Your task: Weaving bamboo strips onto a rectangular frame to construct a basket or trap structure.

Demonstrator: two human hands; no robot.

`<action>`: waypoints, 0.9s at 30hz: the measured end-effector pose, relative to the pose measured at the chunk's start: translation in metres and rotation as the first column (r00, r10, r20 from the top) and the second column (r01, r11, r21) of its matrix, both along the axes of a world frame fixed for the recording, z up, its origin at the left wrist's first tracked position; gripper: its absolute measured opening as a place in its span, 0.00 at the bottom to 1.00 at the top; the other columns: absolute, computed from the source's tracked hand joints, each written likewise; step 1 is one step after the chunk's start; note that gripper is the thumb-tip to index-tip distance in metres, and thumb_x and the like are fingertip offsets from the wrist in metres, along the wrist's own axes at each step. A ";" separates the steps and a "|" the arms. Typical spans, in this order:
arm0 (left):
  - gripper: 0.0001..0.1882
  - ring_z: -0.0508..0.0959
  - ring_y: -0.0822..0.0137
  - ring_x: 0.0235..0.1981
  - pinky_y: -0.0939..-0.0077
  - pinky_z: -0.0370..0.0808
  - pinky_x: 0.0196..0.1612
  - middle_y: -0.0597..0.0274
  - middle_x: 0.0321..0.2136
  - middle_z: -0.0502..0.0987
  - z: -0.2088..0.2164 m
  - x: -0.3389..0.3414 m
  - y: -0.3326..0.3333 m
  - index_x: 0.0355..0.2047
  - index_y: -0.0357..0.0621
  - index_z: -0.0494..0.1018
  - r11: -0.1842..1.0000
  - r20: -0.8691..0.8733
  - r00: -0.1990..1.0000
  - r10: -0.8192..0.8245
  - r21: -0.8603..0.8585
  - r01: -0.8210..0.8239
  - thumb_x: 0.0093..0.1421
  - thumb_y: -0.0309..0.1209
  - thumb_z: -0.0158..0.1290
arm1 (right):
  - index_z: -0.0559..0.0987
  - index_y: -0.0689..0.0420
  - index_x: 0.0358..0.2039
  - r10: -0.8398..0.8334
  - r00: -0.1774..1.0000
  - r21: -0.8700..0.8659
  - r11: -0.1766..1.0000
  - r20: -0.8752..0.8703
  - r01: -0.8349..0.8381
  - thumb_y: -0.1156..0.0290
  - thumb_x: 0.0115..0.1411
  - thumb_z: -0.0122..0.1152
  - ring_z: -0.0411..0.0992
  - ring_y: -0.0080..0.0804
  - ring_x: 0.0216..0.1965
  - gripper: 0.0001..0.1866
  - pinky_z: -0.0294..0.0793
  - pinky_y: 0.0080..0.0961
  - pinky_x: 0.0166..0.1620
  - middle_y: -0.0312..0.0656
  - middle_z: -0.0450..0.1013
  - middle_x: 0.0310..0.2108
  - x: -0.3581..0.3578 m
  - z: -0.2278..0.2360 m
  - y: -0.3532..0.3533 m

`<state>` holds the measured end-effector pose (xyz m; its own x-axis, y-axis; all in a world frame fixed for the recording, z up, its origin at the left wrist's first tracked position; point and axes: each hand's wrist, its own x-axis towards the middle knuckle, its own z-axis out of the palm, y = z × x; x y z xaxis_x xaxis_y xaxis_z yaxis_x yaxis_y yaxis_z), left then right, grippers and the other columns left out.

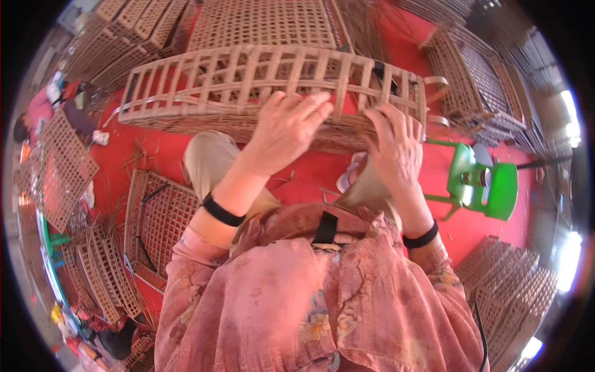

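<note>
A long lattice wicker basket lies across in front of my knees, its openwork side facing up and its densely woven band towards me. My left hand is over the middle of that band, fingers stretched out to the right and slightly blurred. Farther right, my right hand bends its fingers over the band's edge, with the thumb on the near side. Whether a loose strand lies under those fingers is hidden. A pale strip runs along the basket's left part and sticks out past its end.
Behind the basket stands a larger lattice panel. Stacked baskets fill the far left, more the far right. A green chair is at right. An open lattice basket lies at left on the red floor; a person sits beyond.
</note>
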<state>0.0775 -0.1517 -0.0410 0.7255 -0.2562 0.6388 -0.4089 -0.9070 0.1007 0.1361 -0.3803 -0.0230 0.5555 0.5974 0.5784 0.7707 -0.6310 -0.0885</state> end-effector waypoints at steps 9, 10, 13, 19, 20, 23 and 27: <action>0.15 0.77 0.65 0.37 0.67 0.69 0.43 0.66 0.39 0.78 0.004 0.076 -0.046 0.41 0.45 0.78 0.997 0.216 0.976 0.028 -0.081 -0.011 0.52 0.23 0.55 | 0.78 0.54 0.45 -0.056 0.992 0.040 0.998 0.110 0.052 0.84 0.44 0.62 0.71 0.39 0.49 0.25 0.67 0.37 0.52 0.40 0.72 0.44 0.080 0.007 -0.026; 0.15 0.77 0.64 0.38 0.67 0.69 0.44 0.65 0.40 0.77 0.005 0.086 -0.062 0.42 0.45 0.78 0.994 0.176 0.983 0.043 -0.108 -0.024 0.52 0.24 0.54 | 0.78 0.54 0.45 -0.058 0.991 0.065 0.997 0.124 0.050 0.85 0.44 0.62 0.71 0.40 0.49 0.24 0.66 0.37 0.52 0.40 0.73 0.44 0.091 0.009 -0.038; 0.15 0.76 0.62 0.42 0.64 0.68 0.46 0.63 0.43 0.76 0.011 0.119 -0.110 0.42 0.44 0.78 0.983 0.143 0.989 0.033 -0.181 -0.006 0.53 0.25 0.54 | 0.78 0.54 0.44 -0.113 0.980 0.098 0.990 0.166 0.098 0.85 0.44 0.62 0.72 0.42 0.48 0.24 0.66 0.38 0.52 0.41 0.73 0.44 0.123 0.007 -0.078; 0.15 0.72 0.54 0.52 0.54 0.67 0.54 0.57 0.49 0.72 0.020 0.103 -0.138 0.44 0.45 0.76 0.965 0.179 0.969 -0.168 -0.169 0.199 0.55 0.30 0.56 | 0.77 0.54 0.42 -0.295 0.950 0.225 0.937 0.102 0.267 0.86 0.45 0.60 0.71 0.46 0.49 0.22 0.66 0.41 0.52 0.43 0.74 0.44 0.142 -0.010 -0.146; 0.15 0.72 0.55 0.51 0.55 0.67 0.53 0.57 0.49 0.72 0.023 0.093 -0.121 0.44 0.46 0.75 0.963 0.163 0.975 -0.148 -0.199 0.179 0.55 0.30 0.58 | 0.77 0.55 0.43 -0.310 0.949 0.210 0.933 0.053 0.293 0.87 0.45 0.58 0.71 0.46 0.49 0.22 0.66 0.42 0.53 0.44 0.74 0.44 0.141 -0.010 -0.148; 0.14 0.75 0.57 0.43 0.59 0.70 0.48 0.62 0.40 0.75 0.031 0.063 -0.043 0.42 0.48 0.76 0.980 0.126 0.985 0.114 -0.176 -0.091 0.54 0.30 0.62 | 0.76 0.56 0.44 -0.318 0.948 0.180 0.931 -0.030 0.318 0.88 0.43 0.55 0.70 0.47 0.51 0.24 0.65 0.43 0.56 0.44 0.73 0.46 0.124 -0.009 -0.138; 0.09 0.75 0.57 0.42 0.63 0.74 0.44 0.60 0.37 0.74 0.029 0.028 0.025 0.37 0.44 0.79 0.959 -0.075 0.996 0.057 -0.275 -0.075 0.56 0.31 0.63 | 0.74 0.55 0.49 -0.350 0.936 0.120 0.929 -0.024 0.350 0.87 0.46 0.54 0.67 0.46 0.55 0.27 0.64 0.43 0.57 0.43 0.69 0.52 0.091 -0.005 -0.100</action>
